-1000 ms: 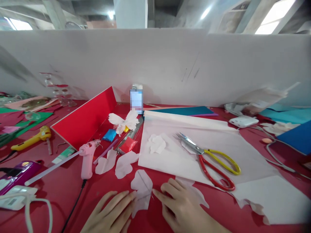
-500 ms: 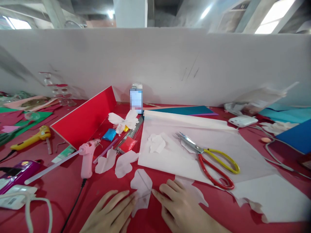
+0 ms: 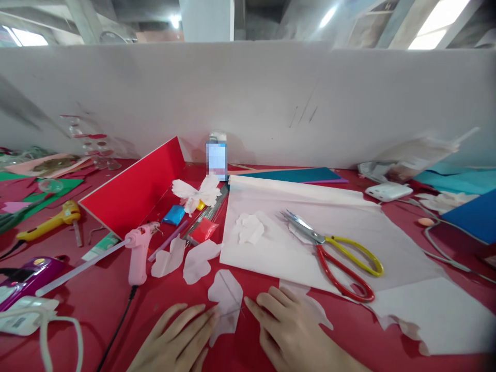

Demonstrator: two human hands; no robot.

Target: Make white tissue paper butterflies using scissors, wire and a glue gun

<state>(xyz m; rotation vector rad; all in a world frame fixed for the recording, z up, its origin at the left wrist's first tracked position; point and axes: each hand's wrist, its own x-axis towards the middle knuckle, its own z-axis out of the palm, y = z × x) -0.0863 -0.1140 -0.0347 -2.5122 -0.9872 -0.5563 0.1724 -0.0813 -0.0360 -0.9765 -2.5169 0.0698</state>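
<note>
At the near edge of the red tabletop [image 3: 232,356], both bare hands flank a cut white paper piece [image 3: 223,290], which I take as the centre of the clock, twelve being straight ahead of the wearer. The left hand [image 3: 166,336] comes in from eight o'clock, fingers extended, tips resting on the paper and gripping nothing that I can see. The right hand [image 3: 289,325] sits at four, fingers curled, index reaching beside the paper's edge; whether it pinches a strand, I can't tell. Thin dark strands cross the sheet, so I'd judge the work here to be steadying and lining them up, which calls for a light fingertip and no skidding of the flimsy paper.

Just beyond, two more cut pieces [image 3: 198,262] lie between ten and eleven, and a pink glue gun [image 3: 138,258] stands at ten. Scissors [image 3: 320,238] with red and yellow handles rest towards two, blades slightly apart, on a big white sheet [image 3: 267,258]. Past them, near eleven, sits a frilly white paper shape [image 3: 197,195]; a lit phone [image 3: 217,161] leans upright at twelve against the pale partition [image 3: 256,103].
</note>
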